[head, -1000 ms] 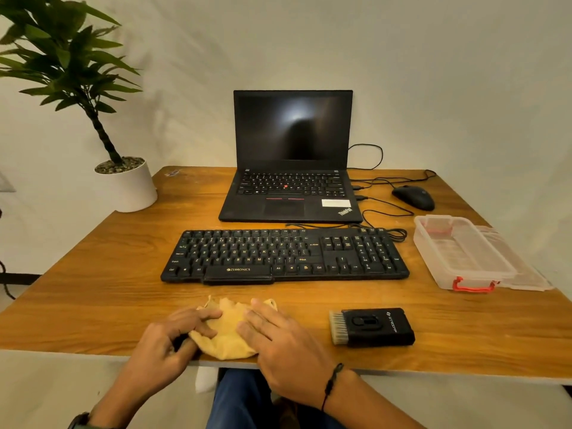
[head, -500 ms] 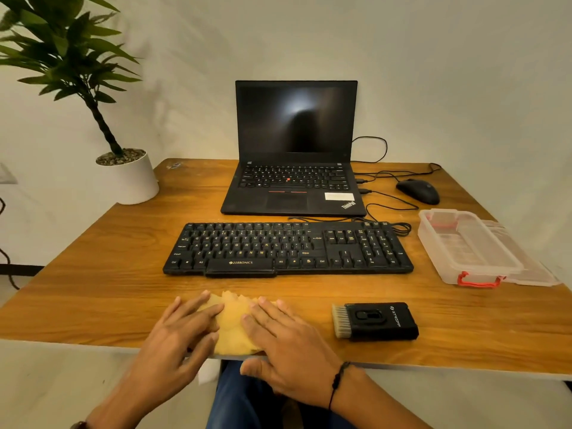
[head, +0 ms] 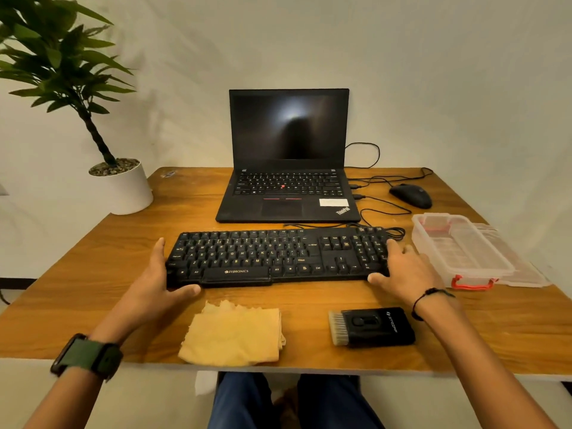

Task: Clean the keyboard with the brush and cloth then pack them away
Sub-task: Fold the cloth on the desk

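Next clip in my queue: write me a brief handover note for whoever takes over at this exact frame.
Left hand: grips the left end of the keyboard, thumb along the front edge.
Right hand: grips the right end, fingers over the number pad.
Cloth: folded, lying free at the near table edge, touched by neither hand.
Brush: lying beside the cloth to its right, bristles pointing left, untouched.
Clear box: open at the right, its lid beside it; it looks empty.
Done: cloth folded and set down.
Left: whether the cleaning is finished cannot be told; brush and cloth are not yet packed in the box.
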